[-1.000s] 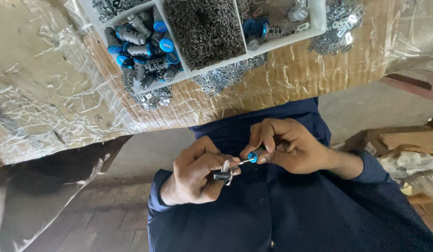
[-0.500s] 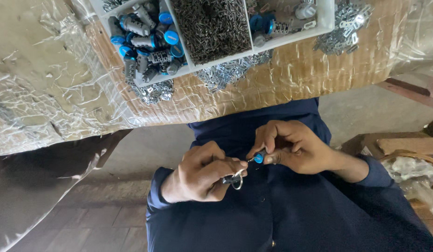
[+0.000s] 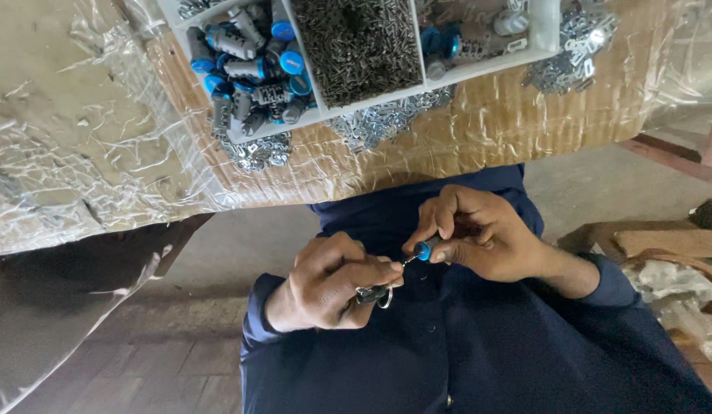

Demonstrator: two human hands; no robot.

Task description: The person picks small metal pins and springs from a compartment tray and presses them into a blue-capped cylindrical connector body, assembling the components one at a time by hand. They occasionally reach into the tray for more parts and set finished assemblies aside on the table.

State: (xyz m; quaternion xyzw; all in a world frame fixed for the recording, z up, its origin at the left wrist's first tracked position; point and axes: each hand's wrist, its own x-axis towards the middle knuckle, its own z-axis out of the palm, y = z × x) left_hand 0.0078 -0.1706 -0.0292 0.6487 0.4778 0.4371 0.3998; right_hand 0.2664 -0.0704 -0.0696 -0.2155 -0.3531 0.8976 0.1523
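Both fists meet at the lap: left hand point(image 3: 329, 280) pinching a metal part point(image 3: 375, 294), right hand point(image 3: 478, 234) gripping a blue-tipped tool point(image 3: 421, 251).

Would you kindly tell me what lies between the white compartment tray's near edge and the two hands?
In the head view: loose silvery metal clips, plastic-wrapped tabletop, then dark-blue shirt.

Since a second ago the left hand point(image 3: 329, 280) turns its small metal part point(image 3: 373, 294) ring-down, and the right hand point(image 3: 478, 234) slides its blue-handled screwdriver point(image 3: 422, 250) closer onto it.
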